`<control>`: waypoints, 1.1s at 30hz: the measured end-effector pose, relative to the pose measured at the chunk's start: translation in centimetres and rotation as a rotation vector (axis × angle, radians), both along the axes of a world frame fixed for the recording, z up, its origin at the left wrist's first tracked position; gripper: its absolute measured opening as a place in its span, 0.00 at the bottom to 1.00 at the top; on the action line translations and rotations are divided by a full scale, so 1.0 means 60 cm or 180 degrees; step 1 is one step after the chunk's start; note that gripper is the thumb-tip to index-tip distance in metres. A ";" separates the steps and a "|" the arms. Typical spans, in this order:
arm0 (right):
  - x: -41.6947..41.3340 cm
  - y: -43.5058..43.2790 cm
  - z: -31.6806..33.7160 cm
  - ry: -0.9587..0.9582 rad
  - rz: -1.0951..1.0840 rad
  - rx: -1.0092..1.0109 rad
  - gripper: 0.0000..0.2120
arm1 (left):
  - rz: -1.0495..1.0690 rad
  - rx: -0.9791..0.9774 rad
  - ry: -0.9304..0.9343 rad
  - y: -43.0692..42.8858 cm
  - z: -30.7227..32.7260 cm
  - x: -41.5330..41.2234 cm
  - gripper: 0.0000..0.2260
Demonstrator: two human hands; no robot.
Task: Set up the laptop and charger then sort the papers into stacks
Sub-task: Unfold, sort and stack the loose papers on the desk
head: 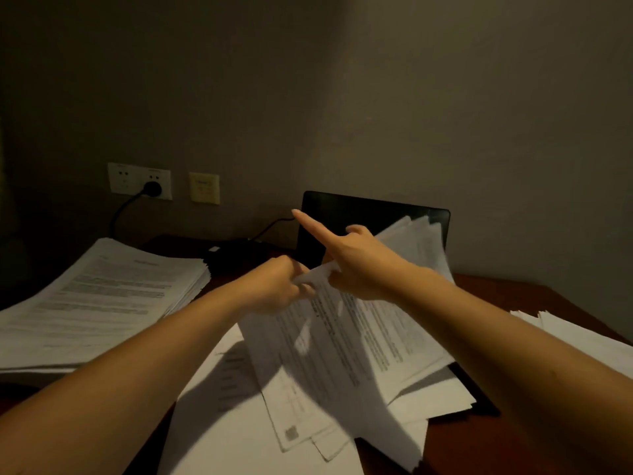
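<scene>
Our left hand [279, 284] pinches the top edge of one sheet [342, 337]. Our right hand [359, 265] holds a bunch of papers [418, 241], with one finger sticking out. Both are in front of the open laptop [342, 210]. A big stack [102, 296] lies on the left. The charger plug [152, 189] sits in the wall socket [123, 180].
</scene>
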State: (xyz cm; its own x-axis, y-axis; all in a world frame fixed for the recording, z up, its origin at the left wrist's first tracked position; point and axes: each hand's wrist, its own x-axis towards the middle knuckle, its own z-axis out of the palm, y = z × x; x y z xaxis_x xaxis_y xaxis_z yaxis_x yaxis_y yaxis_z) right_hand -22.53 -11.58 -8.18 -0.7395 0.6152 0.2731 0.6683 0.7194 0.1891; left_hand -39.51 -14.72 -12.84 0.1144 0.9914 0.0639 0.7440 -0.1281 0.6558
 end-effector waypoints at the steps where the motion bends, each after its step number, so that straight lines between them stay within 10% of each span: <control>1: 0.006 0.001 -0.004 0.0175 0.0052 0.0204 0.52 | 0.0066 0.0033 -0.0207 -0.003 -0.003 -0.004 0.07; 7: 0.068 0.013 -0.055 0.2322 -0.0436 0.1145 0.44 | 0.0666 0.0190 -0.1677 -0.026 -0.031 -0.026 0.04; 14: 0.099 0.003 -0.097 0.4891 -0.1173 -0.2376 0.47 | 0.0540 -0.0030 -0.3285 -0.056 -0.048 -0.013 0.10; 19: 0.102 -0.034 -0.101 0.4761 -0.0883 -0.2712 0.10 | 0.0462 -0.0203 -0.3035 -0.088 -0.053 -0.011 0.13; 29: 0.115 -0.106 -0.174 0.4072 -0.1437 -0.3377 0.07 | 0.1128 -0.0164 -0.1972 -0.172 -0.117 -0.063 0.11; 33: 0.115 -0.118 -0.215 0.3573 -0.1692 -0.2940 0.10 | 0.1622 0.0041 -0.1071 -0.184 -0.145 -0.076 0.36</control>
State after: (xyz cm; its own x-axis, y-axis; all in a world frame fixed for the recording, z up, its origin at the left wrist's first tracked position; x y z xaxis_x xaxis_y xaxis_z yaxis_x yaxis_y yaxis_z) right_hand -15.61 -18.67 -21.10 -0.0705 0.9934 -0.0907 0.3658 -0.0588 -0.9288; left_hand -44.09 -25.75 -21.52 -0.4028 0.9149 0.0264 0.4659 0.1801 0.8663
